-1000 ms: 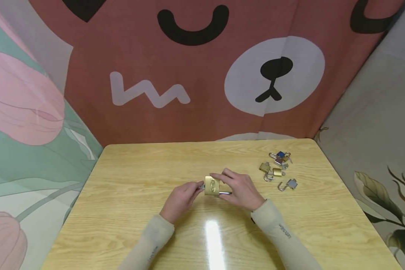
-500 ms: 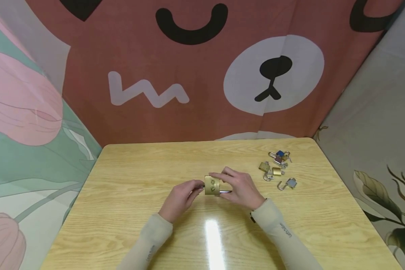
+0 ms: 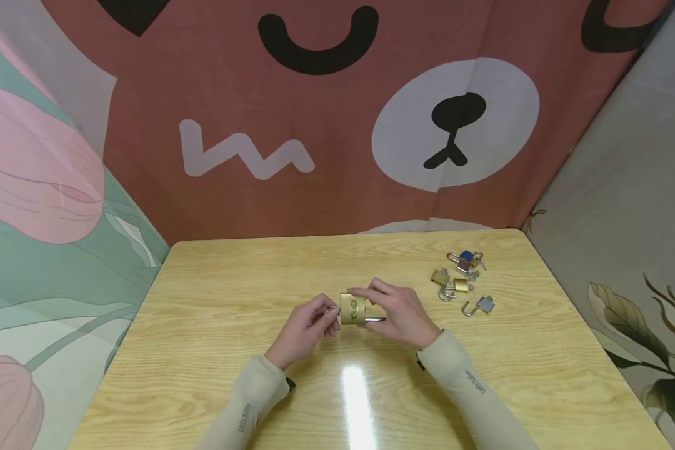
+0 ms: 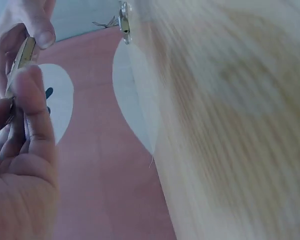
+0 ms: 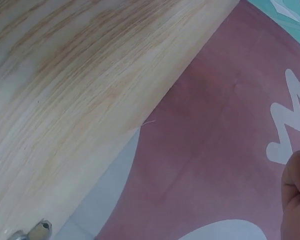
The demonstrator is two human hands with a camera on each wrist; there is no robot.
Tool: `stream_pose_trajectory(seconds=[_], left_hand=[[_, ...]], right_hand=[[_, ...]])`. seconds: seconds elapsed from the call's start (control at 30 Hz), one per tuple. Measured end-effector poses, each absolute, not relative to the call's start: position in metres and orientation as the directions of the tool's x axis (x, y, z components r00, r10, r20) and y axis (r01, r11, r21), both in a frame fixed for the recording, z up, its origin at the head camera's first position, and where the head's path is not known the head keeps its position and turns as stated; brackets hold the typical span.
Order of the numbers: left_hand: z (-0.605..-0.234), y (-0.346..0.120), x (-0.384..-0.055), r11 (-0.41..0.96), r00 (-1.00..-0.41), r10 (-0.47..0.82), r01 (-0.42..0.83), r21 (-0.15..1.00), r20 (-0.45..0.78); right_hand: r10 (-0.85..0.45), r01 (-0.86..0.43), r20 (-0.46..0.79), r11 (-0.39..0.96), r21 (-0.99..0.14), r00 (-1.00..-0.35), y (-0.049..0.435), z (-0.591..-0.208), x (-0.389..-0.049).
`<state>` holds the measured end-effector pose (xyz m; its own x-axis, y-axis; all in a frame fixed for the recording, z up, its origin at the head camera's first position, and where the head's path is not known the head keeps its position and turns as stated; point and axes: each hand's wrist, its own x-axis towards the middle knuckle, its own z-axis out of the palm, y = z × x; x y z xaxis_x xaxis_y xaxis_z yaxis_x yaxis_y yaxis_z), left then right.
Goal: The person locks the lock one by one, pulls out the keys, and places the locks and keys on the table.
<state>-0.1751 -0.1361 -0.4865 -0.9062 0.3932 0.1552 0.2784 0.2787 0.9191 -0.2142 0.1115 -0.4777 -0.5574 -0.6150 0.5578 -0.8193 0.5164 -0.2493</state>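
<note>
A large brass padlock (image 3: 352, 309) lies sideways between the two hands over the table's middle, its shackle (image 3: 374, 319) pointing right. My right hand (image 3: 403, 314) grips it from the shackle side, a finger along the top edge of the body. At the padlock's left end, my left hand (image 3: 305, 326) pinches small silvery keys (image 3: 335, 310) between thumb and fingers. The left wrist view shows the padlock (image 4: 22, 57) edge-on, with the keys (image 4: 11, 111) mostly hidden by the left fingers. Only part of the right hand (image 5: 296, 200) enters the right wrist view.
Several smaller padlocks sit at the table's back right: a blue one (image 3: 466, 255), a maroon one (image 3: 464, 266), brass ones (image 3: 440, 277) and a grey-blue one (image 3: 485, 305) with its shackle open. The wooden table (image 3: 230, 269) meets a printed cloth (image 3: 247, 206) behind.
My left hand's fingers have shifted and turned at the padlock's left end, baring more of the keys. The right hand and the padlock stay nearly in place.
</note>
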Motion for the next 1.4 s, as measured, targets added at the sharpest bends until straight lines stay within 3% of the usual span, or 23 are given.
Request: stream_pose_trajectory(seconds=[0.3, 0.8, 0.97, 1.13, 1.4], left_hand=[[-0.49, -0.131, -0.177, 0.318, -0.901, 0.417, 0.267, 0.91, 0.119], [-0.496, -0.123, -0.18, 0.295, -0.908, 0.401, 0.252, 0.922, 0.12], [-0.493, -0.138, -0.176, 0.303, -0.925, 0.353, 0.259, 0.917, 0.145], [-0.484, -0.168, -0.18, 0.316, -0.955, 0.252, 0.234, 0.919, 0.156], [-0.486, -0.164, -0.18, 0.314, -0.961, 0.258, 0.181, 0.932, 0.1]], right_hand=[[-0.668, -0.838, 0.542, 0.528, -0.138, -0.51, 0.111, -0.478, -0.214], [-0.679, -0.812, 0.542, 0.583, -0.01, -0.494, 0.107, -0.483, -0.218], [-0.67, -0.824, 0.586, 0.567, 0.007, -0.456, 0.118, -0.482, -0.221], [-0.634, -0.797, 0.615, 0.603, 0.013, -0.469, 0.144, -0.476, -0.232], [-0.636, -0.813, 0.621, 0.583, -0.002, -0.458, 0.14, -0.477, -0.234]])
